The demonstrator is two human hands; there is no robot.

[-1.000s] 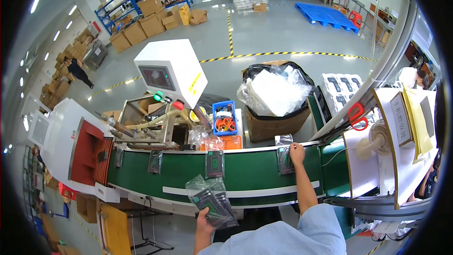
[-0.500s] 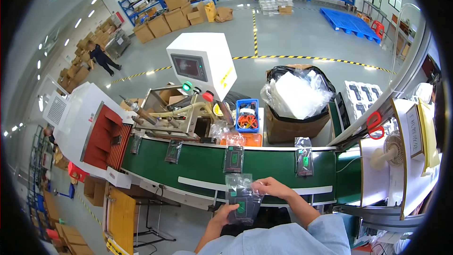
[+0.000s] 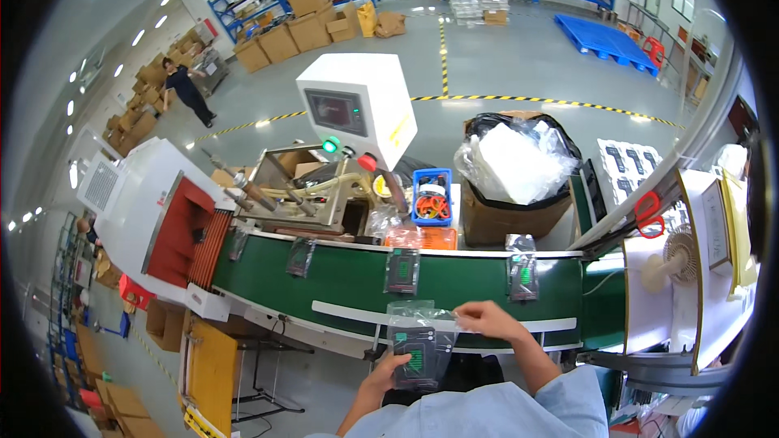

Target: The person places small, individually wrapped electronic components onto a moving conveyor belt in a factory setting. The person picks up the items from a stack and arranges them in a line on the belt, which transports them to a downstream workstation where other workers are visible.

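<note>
At green belt, our left hand grips bagged packs; our right hand pinches plastic flap. Four more bags lie on belt.

The packets are dark and green, belt green, floor tape striped.

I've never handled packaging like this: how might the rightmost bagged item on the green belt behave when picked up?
The bagged item would probably feel slippery, since its clear film looks glossy. Its upper end looks see-through and loose, so likely flops. Lying flat on the green belt, it seems unlikely to roll.
</note>
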